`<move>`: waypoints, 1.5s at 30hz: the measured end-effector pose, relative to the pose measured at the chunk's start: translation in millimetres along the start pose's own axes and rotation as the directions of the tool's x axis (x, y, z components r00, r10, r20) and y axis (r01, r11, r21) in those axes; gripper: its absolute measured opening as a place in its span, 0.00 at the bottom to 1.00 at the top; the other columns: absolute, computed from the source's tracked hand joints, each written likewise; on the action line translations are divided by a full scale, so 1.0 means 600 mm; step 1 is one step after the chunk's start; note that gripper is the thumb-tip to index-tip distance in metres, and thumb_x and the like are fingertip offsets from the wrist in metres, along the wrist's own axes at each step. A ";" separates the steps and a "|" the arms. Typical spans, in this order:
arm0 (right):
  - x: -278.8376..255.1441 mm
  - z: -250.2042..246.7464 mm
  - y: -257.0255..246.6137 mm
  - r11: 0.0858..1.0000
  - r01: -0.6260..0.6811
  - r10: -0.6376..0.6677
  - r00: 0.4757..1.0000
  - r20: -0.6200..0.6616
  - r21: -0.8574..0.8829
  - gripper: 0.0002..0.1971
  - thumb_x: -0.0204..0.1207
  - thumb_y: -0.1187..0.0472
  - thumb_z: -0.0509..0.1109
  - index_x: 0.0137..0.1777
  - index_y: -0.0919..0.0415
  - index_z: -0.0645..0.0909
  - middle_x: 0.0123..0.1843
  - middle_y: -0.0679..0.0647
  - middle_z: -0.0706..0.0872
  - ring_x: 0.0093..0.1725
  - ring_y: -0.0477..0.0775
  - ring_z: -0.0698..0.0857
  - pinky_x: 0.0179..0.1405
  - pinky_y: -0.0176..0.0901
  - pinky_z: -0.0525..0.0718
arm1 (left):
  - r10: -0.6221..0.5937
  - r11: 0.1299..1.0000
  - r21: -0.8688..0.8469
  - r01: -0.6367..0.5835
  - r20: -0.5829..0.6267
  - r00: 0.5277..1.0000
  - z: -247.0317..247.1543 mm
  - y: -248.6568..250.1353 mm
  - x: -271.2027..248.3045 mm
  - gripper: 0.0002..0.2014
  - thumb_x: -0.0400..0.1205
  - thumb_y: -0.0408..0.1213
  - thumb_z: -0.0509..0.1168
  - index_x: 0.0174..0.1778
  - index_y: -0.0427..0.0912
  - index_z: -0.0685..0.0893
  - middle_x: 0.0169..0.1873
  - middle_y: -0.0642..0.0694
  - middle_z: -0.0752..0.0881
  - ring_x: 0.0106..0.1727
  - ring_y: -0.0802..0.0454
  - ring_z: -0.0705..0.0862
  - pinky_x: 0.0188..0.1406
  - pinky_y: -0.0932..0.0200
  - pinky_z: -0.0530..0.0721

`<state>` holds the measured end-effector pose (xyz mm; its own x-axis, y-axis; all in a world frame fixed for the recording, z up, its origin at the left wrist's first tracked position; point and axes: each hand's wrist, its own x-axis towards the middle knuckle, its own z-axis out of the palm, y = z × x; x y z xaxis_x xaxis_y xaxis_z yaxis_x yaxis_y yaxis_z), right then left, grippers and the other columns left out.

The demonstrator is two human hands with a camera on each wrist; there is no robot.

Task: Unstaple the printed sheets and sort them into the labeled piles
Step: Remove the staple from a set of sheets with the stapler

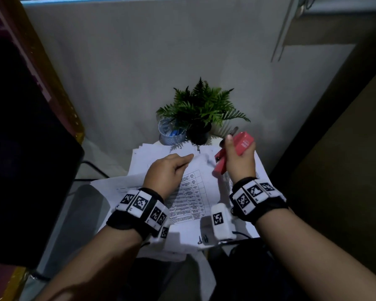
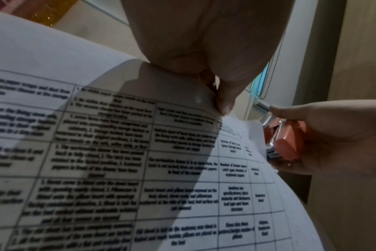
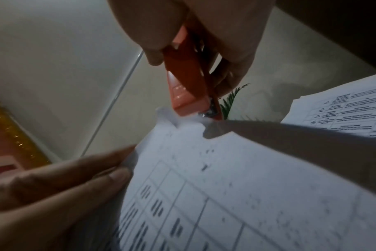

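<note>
While the left hand pinches the top corner of a printed table sheet and lifts it off the table, the right hand is clamped round a coral-red stapler, whose metal tip meets the sheet's crumpled, torn-looking corner in the right wrist view. Whether a staple sits there I cannot tell — the corner is blurred — so I judge the unstapling of this set to be under way, not finished. Under the lifted sheet lie more printed sheets, fanned loosely over the small white table toward the fern in its black pot and the mesh cup of clips; another stack shows at the right. No labels can be read — though one bottom sheet carries handwriting — so how much is sorted stays unclear. Most of the sorting probably remains.
</note>
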<state>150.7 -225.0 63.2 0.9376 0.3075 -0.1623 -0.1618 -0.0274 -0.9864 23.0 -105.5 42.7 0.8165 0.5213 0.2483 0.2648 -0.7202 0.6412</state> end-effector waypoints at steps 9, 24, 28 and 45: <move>-0.042 -0.005 -0.030 0.994 0.111 -0.110 0.990 -0.087 0.016 0.19 0.80 0.47 0.65 0.64 0.56 0.67 0.38 0.54 0.84 0.20 0.37 0.82 0.13 0.27 0.74 | -0.011 0.999 0.029 0.015 -0.115 0.993 -0.028 0.013 -0.030 0.13 0.82 0.36 0.65 0.61 0.47 0.87 0.42 0.49 0.88 0.46 0.48 0.85 0.45 0.62 0.77; -0.040 0.042 -0.022 0.998 -0.047 0.054 0.988 -0.143 0.052 0.28 0.76 0.33 0.59 0.61 0.57 0.80 0.49 0.54 0.87 0.49 0.55 0.86 0.49 0.45 0.82 | 0.151 0.988 0.002 -0.152 -0.084 0.985 -0.032 0.051 -0.046 0.14 0.81 0.33 0.66 0.61 0.48 0.87 0.43 0.51 0.90 0.45 0.51 0.86 0.46 0.58 0.82; -0.029 0.041 -0.019 0.997 -0.060 0.066 0.985 -0.160 0.043 0.27 0.76 0.35 0.60 0.56 0.59 0.82 0.47 0.56 0.87 0.49 0.57 0.86 0.50 0.46 0.81 | 0.144 0.989 -0.010 -0.144 -0.061 0.988 -0.032 0.057 -0.051 0.14 0.82 0.34 0.65 0.63 0.49 0.86 0.41 0.51 0.89 0.43 0.49 0.85 0.46 0.53 0.82; -0.001 -0.065 -0.063 0.967 0.081 -0.052 0.991 -0.122 0.241 0.15 0.78 0.43 0.65 0.40 0.53 0.79 0.36 0.47 0.84 0.36 0.44 0.84 0.45 0.41 0.79 | -0.273 0.951 0.065 0.302 -0.285 0.919 -0.147 -0.014 -0.057 0.08 0.87 0.37 0.54 0.56 0.38 0.74 0.46 0.35 0.82 0.49 0.36 0.81 0.39 0.55 0.68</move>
<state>168.2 -261.3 99.6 0.9754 0.1897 -0.1124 -0.1550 0.2272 -0.9614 -52.3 -77.0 93.1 0.5317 0.8060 0.2601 0.5318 -0.5568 0.6381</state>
